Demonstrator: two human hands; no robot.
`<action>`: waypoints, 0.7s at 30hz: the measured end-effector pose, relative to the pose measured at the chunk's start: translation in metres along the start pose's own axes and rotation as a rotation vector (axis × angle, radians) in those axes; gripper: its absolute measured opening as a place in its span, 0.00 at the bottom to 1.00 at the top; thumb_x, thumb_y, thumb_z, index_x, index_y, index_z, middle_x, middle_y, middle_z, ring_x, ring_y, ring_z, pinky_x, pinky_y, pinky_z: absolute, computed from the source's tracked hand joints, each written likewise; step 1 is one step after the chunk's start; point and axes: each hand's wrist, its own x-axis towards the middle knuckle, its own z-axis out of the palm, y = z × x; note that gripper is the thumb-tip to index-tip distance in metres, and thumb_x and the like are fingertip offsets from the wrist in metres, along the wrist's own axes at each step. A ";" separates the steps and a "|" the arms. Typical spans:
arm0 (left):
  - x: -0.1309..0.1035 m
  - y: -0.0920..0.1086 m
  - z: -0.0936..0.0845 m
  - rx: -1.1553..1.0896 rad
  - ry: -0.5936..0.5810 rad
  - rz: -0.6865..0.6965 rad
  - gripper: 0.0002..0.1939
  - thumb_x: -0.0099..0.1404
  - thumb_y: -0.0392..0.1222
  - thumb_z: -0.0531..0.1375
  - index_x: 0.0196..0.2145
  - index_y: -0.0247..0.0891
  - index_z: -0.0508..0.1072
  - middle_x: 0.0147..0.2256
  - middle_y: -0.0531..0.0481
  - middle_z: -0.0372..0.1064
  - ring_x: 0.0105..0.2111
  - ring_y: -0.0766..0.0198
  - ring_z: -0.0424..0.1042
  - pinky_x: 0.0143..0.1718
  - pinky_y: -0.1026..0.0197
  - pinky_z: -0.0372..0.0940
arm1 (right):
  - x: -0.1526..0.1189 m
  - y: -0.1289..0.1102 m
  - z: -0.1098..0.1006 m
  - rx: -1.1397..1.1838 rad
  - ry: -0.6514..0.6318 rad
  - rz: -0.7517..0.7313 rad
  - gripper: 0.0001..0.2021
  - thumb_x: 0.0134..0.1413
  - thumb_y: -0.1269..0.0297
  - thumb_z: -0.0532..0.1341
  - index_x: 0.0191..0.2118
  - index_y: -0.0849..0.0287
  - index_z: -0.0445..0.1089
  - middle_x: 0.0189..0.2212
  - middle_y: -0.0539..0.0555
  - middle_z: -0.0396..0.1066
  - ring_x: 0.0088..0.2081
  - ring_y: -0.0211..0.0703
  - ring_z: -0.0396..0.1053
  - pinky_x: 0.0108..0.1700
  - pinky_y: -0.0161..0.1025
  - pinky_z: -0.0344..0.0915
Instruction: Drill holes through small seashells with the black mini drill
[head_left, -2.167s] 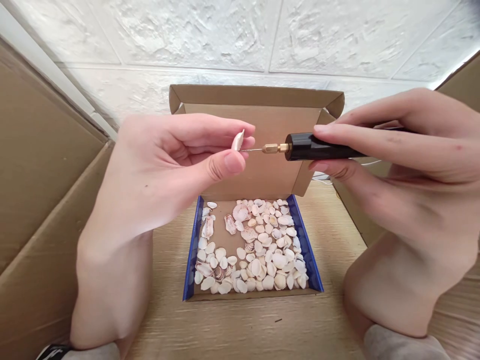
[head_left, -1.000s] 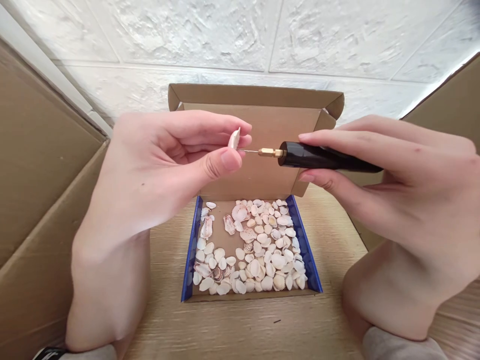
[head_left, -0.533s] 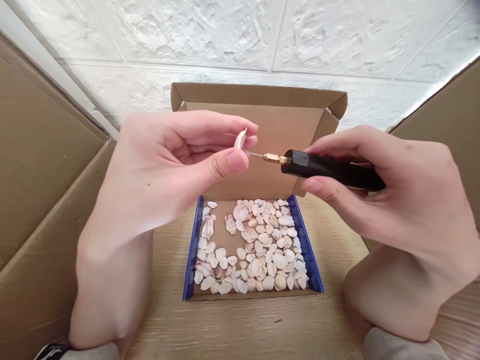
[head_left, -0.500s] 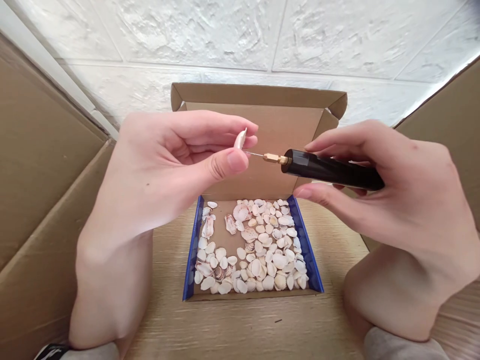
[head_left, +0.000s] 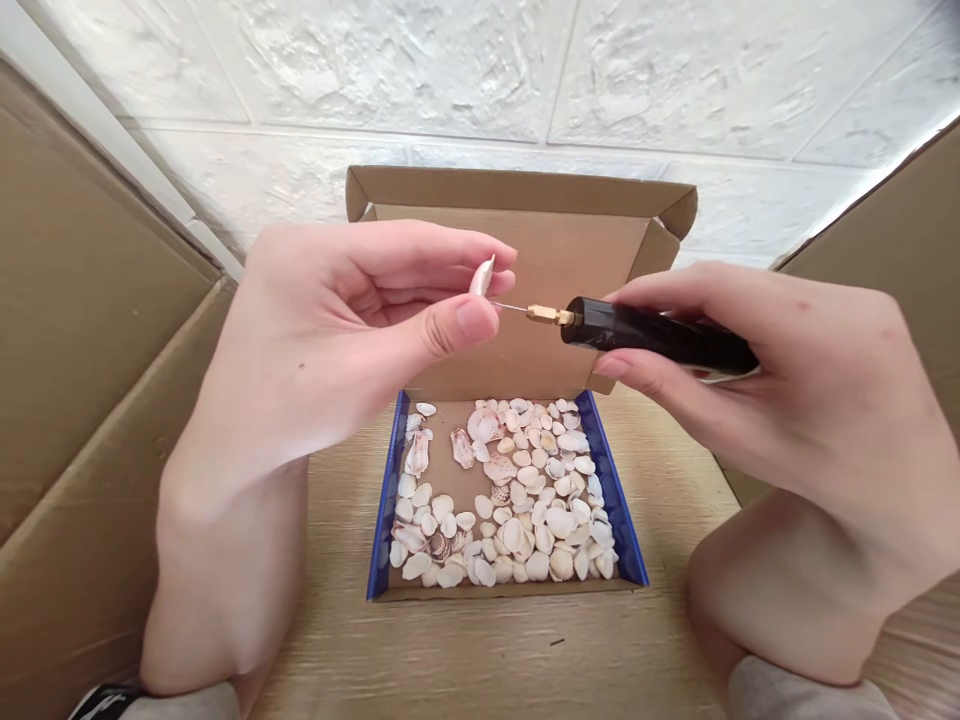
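Note:
Between thumb and fingers, my left hand (head_left: 367, 310) pinches a small pale seashell (head_left: 482, 276), held on edge above the box. My right hand (head_left: 765, 370) is wrapped round a black pen-shaped hand drill (head_left: 652, 333) with a brass chuck (head_left: 550, 315). Its thin bit points left and reaches the shell's lower part by my left thumb; whether the tip has entered the shell is too small to tell. Below both hands, many white, cream and pinkish seashells (head_left: 536, 565) lie in an open cardboard box with blue sides (head_left: 619, 500).
The box's raised brown lid (head_left: 517, 190) stands behind my hands. Cardboard panels rise at the left (head_left: 90, 300) and right (head_left: 870, 220), and a white brick-patterned wall (head_left: 450, 70) is at the back. A small dark sliver (head_left: 557, 642) lies on the wooden table (head_left: 450, 665).
My right hand's fingers have closed in further round the drill, the index finger lying lower along it. The shell and drill bit stay almost in place.

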 end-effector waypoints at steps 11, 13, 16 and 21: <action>0.001 -0.001 -0.003 0.029 -0.050 -0.004 0.10 0.60 0.39 0.69 0.41 0.46 0.82 0.40 0.55 0.80 0.40 0.57 0.81 0.43 0.56 0.79 | -0.002 -0.008 -0.003 -0.016 0.032 0.056 0.05 0.59 0.61 0.63 0.40 0.49 0.74 0.30 0.45 0.77 0.25 0.37 0.70 0.29 0.40 0.65; 0.001 0.000 -0.002 0.020 -0.055 -0.005 0.10 0.61 0.39 0.68 0.42 0.45 0.81 0.40 0.55 0.80 0.41 0.57 0.80 0.44 0.55 0.79 | -0.002 -0.008 -0.003 -0.016 0.063 0.038 0.07 0.58 0.63 0.64 0.43 0.51 0.75 0.35 0.47 0.78 0.30 0.40 0.73 0.33 0.40 0.67; 0.000 0.001 -0.003 0.003 -0.058 0.007 0.11 0.61 0.38 0.68 0.43 0.43 0.81 0.40 0.53 0.80 0.41 0.58 0.80 0.45 0.55 0.79 | -0.002 -0.008 -0.004 -0.047 0.100 0.036 0.10 0.56 0.65 0.65 0.45 0.51 0.74 0.39 0.50 0.78 0.37 0.44 0.75 0.36 0.42 0.68; 0.001 0.001 -0.002 0.008 -0.063 0.011 0.12 0.59 0.38 0.69 0.42 0.44 0.82 0.40 0.52 0.80 0.40 0.56 0.80 0.43 0.54 0.80 | -0.001 -0.010 -0.003 -0.087 0.029 0.028 0.07 0.59 0.59 0.64 0.36 0.55 0.75 0.24 0.46 0.76 0.21 0.34 0.67 0.23 0.39 0.60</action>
